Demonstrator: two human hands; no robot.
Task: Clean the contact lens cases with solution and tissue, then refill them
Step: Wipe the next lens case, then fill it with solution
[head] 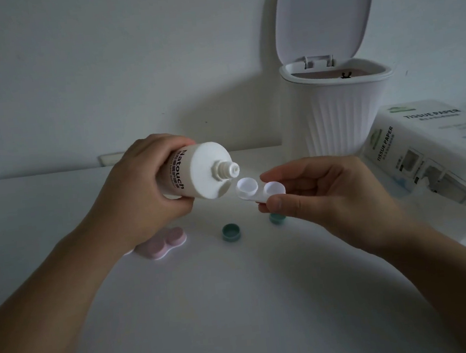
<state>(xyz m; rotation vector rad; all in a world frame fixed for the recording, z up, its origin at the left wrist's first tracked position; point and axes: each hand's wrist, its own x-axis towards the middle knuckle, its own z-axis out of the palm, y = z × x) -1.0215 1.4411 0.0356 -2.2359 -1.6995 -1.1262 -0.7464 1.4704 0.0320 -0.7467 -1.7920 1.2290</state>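
Right at the left hand (144,185), wrapped round the solution bottle (197,174), the nozzle hangs just over the white lens case (259,191), which the right hand (327,195) pinches by one end. Light, probably slippery little thing, so edge-hold, squeeze gently.

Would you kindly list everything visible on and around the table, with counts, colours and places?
Solution bottle: one, white, tilted, nozzle over the open case, held above the table.
Open lens case: one, white, two uncapped wells, held above the table.
Screw caps: two, teal, on the table below the hands; one partly hidden.
Closed lens case: one, pink, on the table under the left wrist.
Waste bin: one, white, ribbed, lid up, rear right.
Tissue paper pack: one, white and blue, far right.
Table: one, white.
Left hand: grips the bottle.
Right hand: pinches the open case.
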